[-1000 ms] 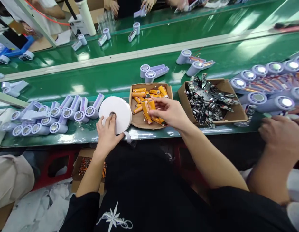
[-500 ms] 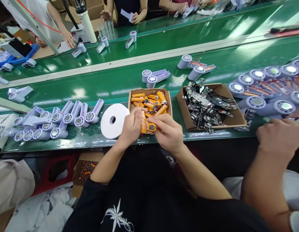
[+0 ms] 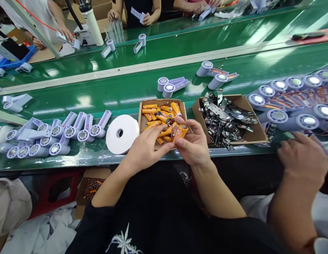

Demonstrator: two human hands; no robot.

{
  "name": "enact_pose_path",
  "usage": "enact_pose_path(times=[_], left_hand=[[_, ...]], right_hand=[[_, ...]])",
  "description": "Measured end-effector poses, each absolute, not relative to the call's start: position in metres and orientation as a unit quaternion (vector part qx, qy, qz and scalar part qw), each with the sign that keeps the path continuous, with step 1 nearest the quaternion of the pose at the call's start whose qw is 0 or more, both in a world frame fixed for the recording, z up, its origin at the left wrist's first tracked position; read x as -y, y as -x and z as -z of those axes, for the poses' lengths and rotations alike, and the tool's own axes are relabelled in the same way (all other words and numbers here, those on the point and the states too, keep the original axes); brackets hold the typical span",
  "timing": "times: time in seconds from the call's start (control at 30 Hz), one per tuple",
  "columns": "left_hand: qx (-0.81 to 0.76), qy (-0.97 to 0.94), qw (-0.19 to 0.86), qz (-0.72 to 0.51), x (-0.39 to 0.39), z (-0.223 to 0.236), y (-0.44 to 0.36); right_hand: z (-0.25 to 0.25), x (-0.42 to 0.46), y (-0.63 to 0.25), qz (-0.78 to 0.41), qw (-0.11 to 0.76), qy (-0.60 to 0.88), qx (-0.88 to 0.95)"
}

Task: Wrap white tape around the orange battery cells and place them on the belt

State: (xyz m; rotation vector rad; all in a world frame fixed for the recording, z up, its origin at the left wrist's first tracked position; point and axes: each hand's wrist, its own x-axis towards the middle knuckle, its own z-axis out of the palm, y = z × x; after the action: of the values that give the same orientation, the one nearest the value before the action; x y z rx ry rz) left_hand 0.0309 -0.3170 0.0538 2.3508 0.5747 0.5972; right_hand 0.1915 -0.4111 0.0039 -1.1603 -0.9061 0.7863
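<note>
In the head view, my right hand holds an orange-wrapped cylindrical battery between thumb and fingers, tilted above the front of a cardboard box. Close by on its left is my left hand, its thumb and fingers apart and pointing at the battery; I see nothing gripped in it. Loose orange batteries fill the box behind both hands, some with thin wires. My left fingers hide part of the box's front left side.
A white roll lies left of the box, beside lilac plastic housings. To the right stands a box of circuit boards, then more housings. A co-worker's hand is at far right. Others work across the green belt.
My left hand has loosened from the batteries and opened. My right hand has turned palm upward, with the battery between its fingers. Across the belt, a person has picked up a housing.
</note>
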Motion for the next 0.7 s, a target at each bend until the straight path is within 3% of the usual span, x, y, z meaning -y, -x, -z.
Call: enact_pose_path(times=[0.27, 0.37, 0.57, 0.7], left_hand=[[-0.167, -0.868, 0.301, -0.357, 0.329, -0.035, -0.031], [-0.165, -0.874, 0.285, -0.356, 0.326, -0.035, -0.029], [-0.208, -0.869, 0.193, -0.405, 0.322, -0.036, -0.017], [-0.236, -0.874, 0.154, -0.395, 0.323, -0.042, -0.011]], right_hand=[[0.008, 0.413, -0.176, -0.253, 0.646, 0.527, 0.491], [0.0, 0.417, -0.179, -0.212, 0.596, 0.494, 0.596], [-0.019, 0.417, -0.178, 0.067, 0.454, 0.608, 0.648], [-0.016, 0.422, -0.177, 0.186, 0.355, 0.686, 0.608]])
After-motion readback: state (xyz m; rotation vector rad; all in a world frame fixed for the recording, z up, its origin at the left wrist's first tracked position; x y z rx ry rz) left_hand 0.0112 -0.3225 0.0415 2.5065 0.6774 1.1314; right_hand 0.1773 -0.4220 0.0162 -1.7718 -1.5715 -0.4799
